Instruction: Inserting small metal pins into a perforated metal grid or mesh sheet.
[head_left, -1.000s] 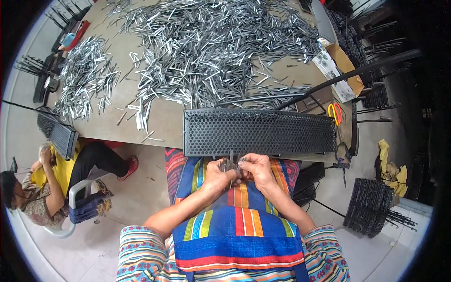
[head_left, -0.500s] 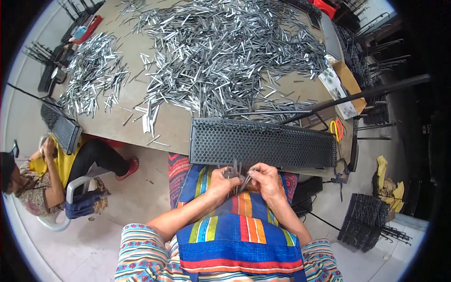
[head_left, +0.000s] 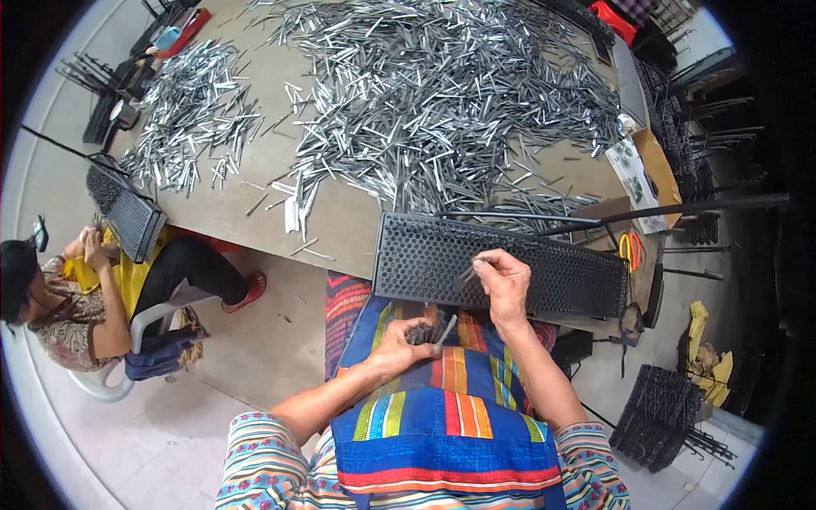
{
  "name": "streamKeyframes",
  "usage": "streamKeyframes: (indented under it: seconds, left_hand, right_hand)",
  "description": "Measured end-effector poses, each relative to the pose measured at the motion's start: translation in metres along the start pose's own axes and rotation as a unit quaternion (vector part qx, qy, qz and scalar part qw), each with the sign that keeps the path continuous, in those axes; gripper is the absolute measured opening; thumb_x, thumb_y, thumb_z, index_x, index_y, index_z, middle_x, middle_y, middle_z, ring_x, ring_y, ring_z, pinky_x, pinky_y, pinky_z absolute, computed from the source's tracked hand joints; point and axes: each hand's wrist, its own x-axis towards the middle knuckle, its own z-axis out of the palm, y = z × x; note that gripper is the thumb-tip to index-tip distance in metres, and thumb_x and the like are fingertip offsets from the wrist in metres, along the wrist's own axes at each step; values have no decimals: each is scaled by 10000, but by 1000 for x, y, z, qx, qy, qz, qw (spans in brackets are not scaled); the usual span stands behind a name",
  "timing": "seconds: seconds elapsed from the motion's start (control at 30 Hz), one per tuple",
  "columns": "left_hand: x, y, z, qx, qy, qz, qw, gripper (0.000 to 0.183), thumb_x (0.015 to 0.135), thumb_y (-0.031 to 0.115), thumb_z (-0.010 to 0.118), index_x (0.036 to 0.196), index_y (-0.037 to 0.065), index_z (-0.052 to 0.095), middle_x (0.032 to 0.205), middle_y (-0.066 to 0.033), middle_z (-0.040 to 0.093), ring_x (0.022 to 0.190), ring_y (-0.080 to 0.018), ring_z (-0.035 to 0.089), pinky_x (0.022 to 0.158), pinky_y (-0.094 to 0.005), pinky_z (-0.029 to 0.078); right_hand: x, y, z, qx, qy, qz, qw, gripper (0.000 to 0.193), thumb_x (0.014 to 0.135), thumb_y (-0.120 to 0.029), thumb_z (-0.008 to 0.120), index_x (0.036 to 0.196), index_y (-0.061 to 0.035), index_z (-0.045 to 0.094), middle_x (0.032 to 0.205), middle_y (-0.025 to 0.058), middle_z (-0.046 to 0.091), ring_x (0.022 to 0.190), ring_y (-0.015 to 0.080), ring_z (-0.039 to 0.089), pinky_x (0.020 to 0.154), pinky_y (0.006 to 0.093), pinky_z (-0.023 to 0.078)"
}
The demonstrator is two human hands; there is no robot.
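A bundle of thin grey metal strips (head_left: 418, 333) sits in my left hand (head_left: 396, 348), its fingers closed round them above the striped apron. My right hand (head_left: 505, 285) is over the black perforated rack (head_left: 425, 255), thumb and fingers pinched on one or more thin dark strips (head_left: 466, 277). The rack has rows of round holes and lies along the table's near edge, tilted toward me. Whether a strip's end sits in a hole I cannot tell. A black rod frame (head_left: 544, 219) runs behind the rack.
Heaps of loose metal strips (head_left: 408, 110) cover much of the table (head_left: 246, 225). Orange-handled scissors (head_left: 630, 251) and an open cardboard box (head_left: 654, 174) are at the right. On the left another person (head_left: 102, 297) sits by a similar rack (head_left: 127, 217). Stacked black racks (head_left: 656, 416) stand lower right.
My right hand has left my left hand and moved up and right over the rack with thin strips pinched in it. My left hand stays low with the bundle. The whole view has shifted slightly.
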Motion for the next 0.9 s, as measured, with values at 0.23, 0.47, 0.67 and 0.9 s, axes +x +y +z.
streamKeyframes:
  seconds: [0.23, 0.47, 0.67, 0.9]
  left_hand:
    - [-2, 14, -15, -262, 136, -21, 955, 203, 774, -76, 652, 938, 15, 574, 777, -74, 635, 637, -170, 616, 584, -302, 535]
    - [-4, 32, -23, -281, 194, -43, 939, 172, 768, -70, 621, 932, -18, 612, 768, -87, 653, 640, -158, 617, 564, -278, 504]
    - [1, 33, -28, -304, 190, -30, 933, 199, 759, -75, 628, 951, -30, 600, 807, -120, 671, 636, -175, 630, 539, -273, 502]
    - [4, 34, -29, -308, 179, -50, 933, 181, 753, -75, 634, 924, -33, 593, 772, -122, 660, 602, -184, 622, 517, -287, 499]
  right_hand:
    - [26, 18, 61, -89, -35, -129, 987, 87, 805, 48, 639, 876, 26, 683, 822, 5, 597, 622, 32, 481, 523, 179, 355]
    - [40, 35, 96, -152, -42, -213, 964, 107, 783, 46, 660, 880, 11, 688, 823, 27, 611, 683, 74, 530, 601, 206, 426]
    - [40, 44, 99, -207, -42, -249, 945, 118, 759, 43, 676, 869, 4, 694, 823, 46, 616, 679, 89, 546, 602, 217, 435]
    - [44, 31, 105, -243, -41, -258, 934, 109, 737, 44, 679, 840, 12, 685, 771, 85, 635, 655, 159, 604, 592, 259, 463]
